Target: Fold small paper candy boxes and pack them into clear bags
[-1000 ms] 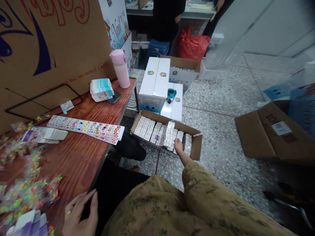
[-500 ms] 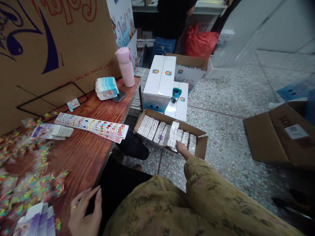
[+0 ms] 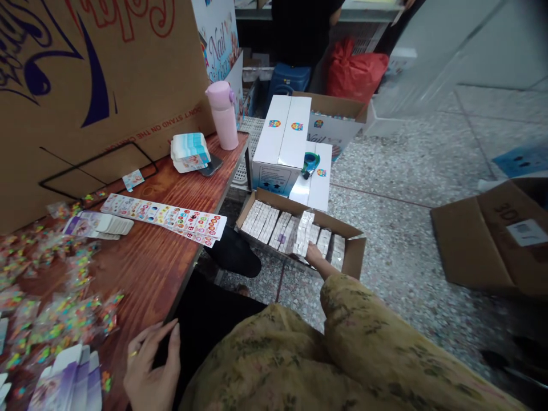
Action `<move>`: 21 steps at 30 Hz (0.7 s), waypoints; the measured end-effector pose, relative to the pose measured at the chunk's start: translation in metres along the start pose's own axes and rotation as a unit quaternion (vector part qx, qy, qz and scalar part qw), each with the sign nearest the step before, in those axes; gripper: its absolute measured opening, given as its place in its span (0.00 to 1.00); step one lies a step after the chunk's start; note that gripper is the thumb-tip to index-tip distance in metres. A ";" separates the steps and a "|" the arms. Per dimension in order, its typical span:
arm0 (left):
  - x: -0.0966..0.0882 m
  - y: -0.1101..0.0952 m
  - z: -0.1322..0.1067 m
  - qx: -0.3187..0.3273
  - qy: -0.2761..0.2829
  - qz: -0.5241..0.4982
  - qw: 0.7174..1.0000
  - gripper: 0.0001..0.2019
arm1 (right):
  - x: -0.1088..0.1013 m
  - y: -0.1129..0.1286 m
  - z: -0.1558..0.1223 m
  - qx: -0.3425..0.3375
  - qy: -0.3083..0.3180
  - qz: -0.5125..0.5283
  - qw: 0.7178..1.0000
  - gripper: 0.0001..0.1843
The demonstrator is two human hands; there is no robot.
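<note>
My right hand (image 3: 315, 256) reaches down into a long open carton (image 3: 354, 257) on the floor. Its fingers are closed at the near end of a pack of small white boxes (image 3: 303, 233), which looks wrapped in clear film and stands a little above its neighbours. The fingertips are partly hidden against the pack. Other rows of small white boxes (image 3: 261, 221) fill much of the carton. By the table's edge, my left hand (image 3: 152, 365) hangs with thumb and fingers apart, holding nothing. Closest to it are flat purple-and-white folded cartons (image 3: 68, 379) on the wooden table (image 3: 158, 274).
On the table lie sticker strips (image 3: 166, 217), small bagged colourful pieces (image 3: 64, 319), blue card packs (image 3: 189, 152), a phone (image 3: 211, 165) and a pink bottle (image 3: 225, 120). White boxes (image 3: 282, 131) with a tape dispenser (image 3: 310, 164) stand beyond the carton. A brown box (image 3: 483, 234) sits right.
The view has shifted slightly, so most things appear a little further right. My right hand has moved slightly left against the pack. My left hand keeps its pose.
</note>
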State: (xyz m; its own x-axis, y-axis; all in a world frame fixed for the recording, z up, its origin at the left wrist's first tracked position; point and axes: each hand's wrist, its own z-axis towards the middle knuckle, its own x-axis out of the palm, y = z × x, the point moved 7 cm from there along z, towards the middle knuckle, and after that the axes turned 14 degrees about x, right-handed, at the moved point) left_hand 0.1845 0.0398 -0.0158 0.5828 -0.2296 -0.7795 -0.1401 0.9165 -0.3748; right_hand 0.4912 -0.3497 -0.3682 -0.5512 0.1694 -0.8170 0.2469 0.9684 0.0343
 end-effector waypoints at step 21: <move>0.000 -0.002 0.000 0.012 -0.003 0.008 1.000 0.07 | -0.073 -0.001 -0.014 0.114 -0.116 0.171 0.972 0.48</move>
State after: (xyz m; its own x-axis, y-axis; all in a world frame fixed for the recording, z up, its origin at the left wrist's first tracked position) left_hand 0.1845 0.0379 -0.0155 0.5858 -0.2137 -0.7818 -0.1291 0.9277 -0.3503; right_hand 0.5203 -0.3609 -0.3008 -0.2188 0.4023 -0.8890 0.5683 0.7931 0.2190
